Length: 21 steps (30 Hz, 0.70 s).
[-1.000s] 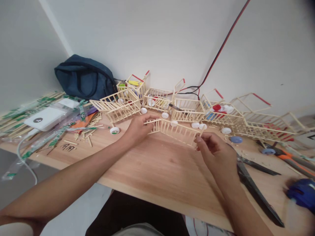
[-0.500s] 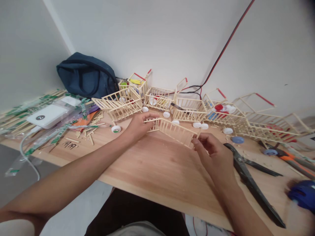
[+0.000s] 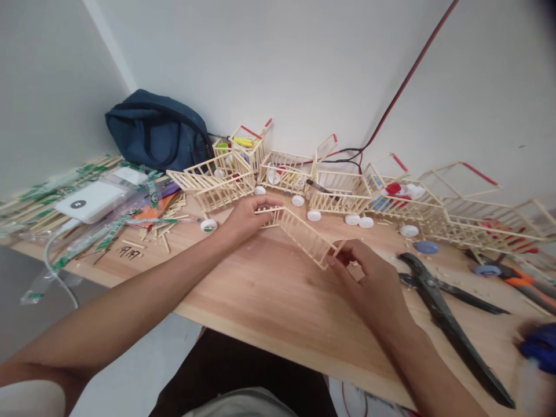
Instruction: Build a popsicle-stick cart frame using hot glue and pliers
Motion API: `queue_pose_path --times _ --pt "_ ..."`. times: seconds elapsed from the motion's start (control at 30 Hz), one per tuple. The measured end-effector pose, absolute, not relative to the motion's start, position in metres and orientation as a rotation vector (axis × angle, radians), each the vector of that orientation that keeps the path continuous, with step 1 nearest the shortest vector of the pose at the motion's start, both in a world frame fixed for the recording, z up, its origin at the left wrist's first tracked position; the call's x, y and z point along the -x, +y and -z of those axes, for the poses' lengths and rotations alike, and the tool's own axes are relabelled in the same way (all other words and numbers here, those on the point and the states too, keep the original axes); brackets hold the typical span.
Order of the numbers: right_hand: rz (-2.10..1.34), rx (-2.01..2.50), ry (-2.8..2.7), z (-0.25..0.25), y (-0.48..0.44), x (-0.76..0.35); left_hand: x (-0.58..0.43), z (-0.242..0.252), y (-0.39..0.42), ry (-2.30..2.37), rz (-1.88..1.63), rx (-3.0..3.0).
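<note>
Between my hands is a small wooden stick frame [image 3: 306, 233], made of thin slats and bent at an angle near its left end. My left hand [image 3: 252, 219] pinches the short left section. The fingers of my right hand [image 3: 360, 263] close on the far right end of the longer panel, which tilts down toward me. Just behind it stand several miniature shopping carts built from sticks, among them a basket [image 3: 339, 200] with a dark pen in it and a wider one [image 3: 221, 182] on the left. White bottle-cap wheels [image 3: 314, 215] show beneath them.
Black-handled pliers [image 3: 452, 318] lie to the right, with orange-handled pliers [image 3: 521, 284] behind. A blurred blue object [image 3: 541, 347] is at the right edge. On the left are a white power bank [image 3: 90, 200], bagged sticks, cut stick pieces [image 3: 165, 237] and a blue bag [image 3: 160, 130].
My right hand has moved a little left and down, swinging the longer panel into a sharper angle with the left section. My left hand keeps its hold. The view has shifted slightly.
</note>
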State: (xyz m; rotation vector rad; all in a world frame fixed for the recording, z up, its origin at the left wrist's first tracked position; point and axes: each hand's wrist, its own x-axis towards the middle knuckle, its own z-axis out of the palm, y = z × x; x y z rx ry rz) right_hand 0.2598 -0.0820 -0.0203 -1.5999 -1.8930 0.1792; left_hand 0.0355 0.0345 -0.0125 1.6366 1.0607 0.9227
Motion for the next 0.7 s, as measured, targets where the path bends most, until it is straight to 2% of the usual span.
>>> queue_pose_path --times 0.7 --pt "-0.24 1.605 -1.986 0.0193 -0.0865 -0.2539 -0.0335 0.0215 0.0415 0.943 -0.973 -2.037"
